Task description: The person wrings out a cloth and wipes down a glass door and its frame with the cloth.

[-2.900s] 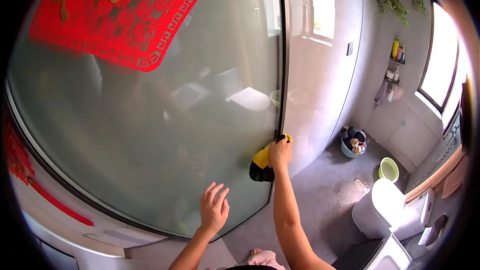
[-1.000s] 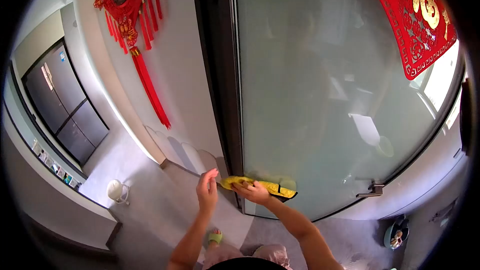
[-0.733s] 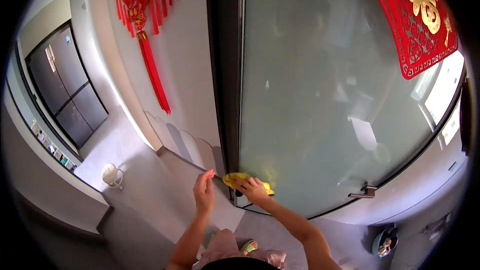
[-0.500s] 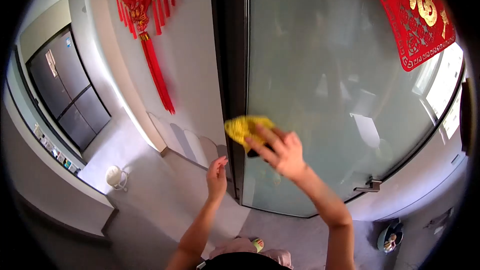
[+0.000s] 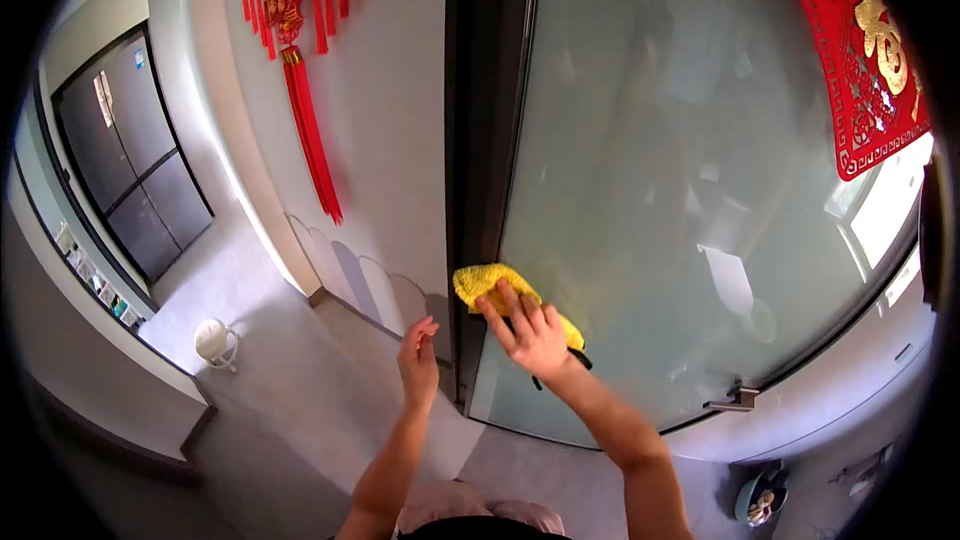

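Observation:
A yellow cleaning cloth [image 5: 482, 280] lies against the left edge of the frosted glass door [image 5: 620, 190], partly over its dark frame [image 5: 480, 170]. My right hand [image 5: 530, 332] is on top of the cloth, pressing it to the door with the fingers pointing up and left. A black strip shows below the cloth near my wrist; what it belongs to is hidden. Lower left of the cloth, my left hand [image 5: 418, 365] hangs free near the wall, empty, its fingers loosely curled and partly apart.
A metal door handle [image 5: 733, 399] sticks out at the lower right. Red hangings decorate the wall [image 5: 312, 140] and the glass [image 5: 870, 60]. On the floor stand a white stool-like object [image 5: 213, 342] and a bucket [image 5: 762, 498] with things inside. A dark refrigerator [image 5: 130, 150] is far left.
My right hand and the yellow cloth have moved down along the door's edge, and the cloth now lies flatter under the fingers. My left hand has shifted slightly. The view has turned a little.

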The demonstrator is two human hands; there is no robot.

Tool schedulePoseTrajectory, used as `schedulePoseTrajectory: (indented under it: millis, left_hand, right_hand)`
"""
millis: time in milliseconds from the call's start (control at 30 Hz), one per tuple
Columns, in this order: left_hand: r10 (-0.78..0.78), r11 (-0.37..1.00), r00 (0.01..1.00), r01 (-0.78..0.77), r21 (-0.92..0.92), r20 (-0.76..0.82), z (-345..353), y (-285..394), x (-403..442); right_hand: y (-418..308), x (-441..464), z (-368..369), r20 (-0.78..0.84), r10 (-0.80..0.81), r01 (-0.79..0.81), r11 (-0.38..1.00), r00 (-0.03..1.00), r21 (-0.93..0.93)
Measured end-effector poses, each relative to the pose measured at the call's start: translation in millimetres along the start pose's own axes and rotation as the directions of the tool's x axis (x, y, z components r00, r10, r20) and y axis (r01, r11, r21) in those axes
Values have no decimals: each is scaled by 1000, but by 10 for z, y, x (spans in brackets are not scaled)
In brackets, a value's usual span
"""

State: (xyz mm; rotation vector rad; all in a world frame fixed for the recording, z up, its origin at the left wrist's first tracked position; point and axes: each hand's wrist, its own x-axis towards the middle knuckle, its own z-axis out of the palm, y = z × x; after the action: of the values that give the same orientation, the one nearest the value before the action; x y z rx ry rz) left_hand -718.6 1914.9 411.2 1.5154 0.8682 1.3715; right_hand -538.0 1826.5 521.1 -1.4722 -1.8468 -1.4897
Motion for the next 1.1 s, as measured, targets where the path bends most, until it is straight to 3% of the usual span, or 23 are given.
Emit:
schedulePoseTrajectory:
  millis: [333, 600, 800, 900, 933, 967, 1033, 1100]
  left_hand:
    - [-81, 995, 995, 78, -60, -54, 428, -448, -261]
    - [-20, 979, 999, 13, -204, -33, 519, -1631, -531]
    - [145, 945, 989, -143, -294, -17, 660, -2564, -794]
    - [148, 943, 978, -184, -278, -145, 798, -2448, -1038]
    - [266, 893, 956, -293, -341, -124, 843, -2518, -1023]
    - [141, 858, 985, -172, -485, -100, 898, -2568, -1099]
    - [109, 831, 991, -135, -539, -80, 905, -2373, -1293]
    - [429, 822, 884, -468, -324, -186, 979, -2388, -1288]
  right_hand:
    - [-456, -701, 225, 105, 15, -29, 991, 994, 127]
    - [-1051, -1285, 713, -74, 161, -155, 985, 984, 80]
    - [-1588, -2114, 1164, -140, 153, -148, 988, 978, 46]
    - [-1883, -2532, 1378, -136, 174, -169, 984, 975, 48]
    - [-1947, -2617, 1436, -176, 179, -177, 984, 968, 25]
    - [-1978, -2701, 1452, -164, 193, -183, 980, 967, 76]
    - [-1909, -2640, 1313, -171, 233, -186, 949, 957, 254]
    - [-1710, -2440, 1066, -243, 272, -219, 950, 931, 225]
